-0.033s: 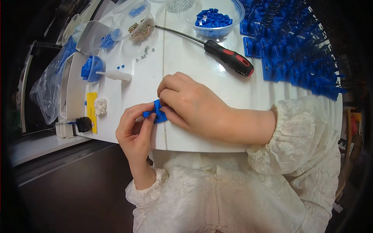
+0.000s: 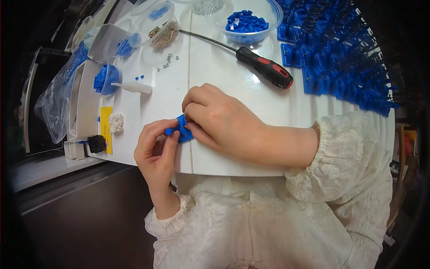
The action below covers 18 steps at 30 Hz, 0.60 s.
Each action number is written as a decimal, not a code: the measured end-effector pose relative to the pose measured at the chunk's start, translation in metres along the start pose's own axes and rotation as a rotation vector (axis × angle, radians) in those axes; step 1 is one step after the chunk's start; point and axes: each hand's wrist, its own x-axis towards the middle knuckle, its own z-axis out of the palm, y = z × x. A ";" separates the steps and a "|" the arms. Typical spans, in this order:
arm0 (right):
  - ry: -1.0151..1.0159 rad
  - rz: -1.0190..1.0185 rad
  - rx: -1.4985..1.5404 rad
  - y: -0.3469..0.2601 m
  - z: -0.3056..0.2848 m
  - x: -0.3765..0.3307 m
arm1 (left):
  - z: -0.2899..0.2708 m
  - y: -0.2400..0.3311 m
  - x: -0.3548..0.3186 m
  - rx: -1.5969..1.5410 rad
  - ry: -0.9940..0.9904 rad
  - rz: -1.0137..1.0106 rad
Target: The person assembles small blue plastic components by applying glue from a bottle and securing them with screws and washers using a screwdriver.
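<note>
One bare left hand (image 2: 153,145) and right hand (image 2: 219,119) pinch nearly closed on a small, angular blue plastic piece (image 2: 185,136), apparently steadying it; a black-and-red-handled metal screwdriver (image 2: 262,66) lies beyond it.

Assembly workshop, screwdriver (image 2: 264,68), parts tub (image 2: 217,19), blue pieces (image 2: 313,82)

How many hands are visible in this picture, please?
2: the left hand and the right hand, both touching the blue part. No other hand is in view.
</note>
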 end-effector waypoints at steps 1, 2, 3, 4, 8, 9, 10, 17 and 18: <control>-0.007 0.007 -0.006 0.000 0.000 0.000 | 0.001 0.001 0.000 -0.002 0.002 0.000; -0.016 0.013 -0.011 -0.001 -0.001 0.000 | 0.002 0.004 -0.001 -0.019 0.021 -0.001; -0.020 0.012 -0.012 -0.001 -0.002 0.001 | 0.003 0.005 -0.001 -0.036 0.040 -0.003; -0.024 0.010 -0.017 -0.002 -0.003 0.001 | 0.002 0.005 -0.002 -0.038 0.043 -0.004; -0.041 0.005 -0.029 -0.003 -0.005 0.002 | 0.000 0.005 -0.004 -0.006 0.021 -0.032; -0.047 0.004 -0.029 -0.004 -0.005 0.002 | 0.000 0.005 -0.005 -0.012 0.023 -0.045; -0.054 0.008 -0.034 -0.005 -0.005 0.002 | -0.002 0.004 -0.004 -0.015 0.028 -0.046; -0.077 0.015 -0.050 -0.006 -0.005 0.006 | -0.007 0.002 -0.002 -0.048 -0.021 -0.038; -0.080 0.014 -0.058 -0.006 -0.006 0.006 | -0.007 0.001 -0.002 -0.049 -0.037 -0.010</control>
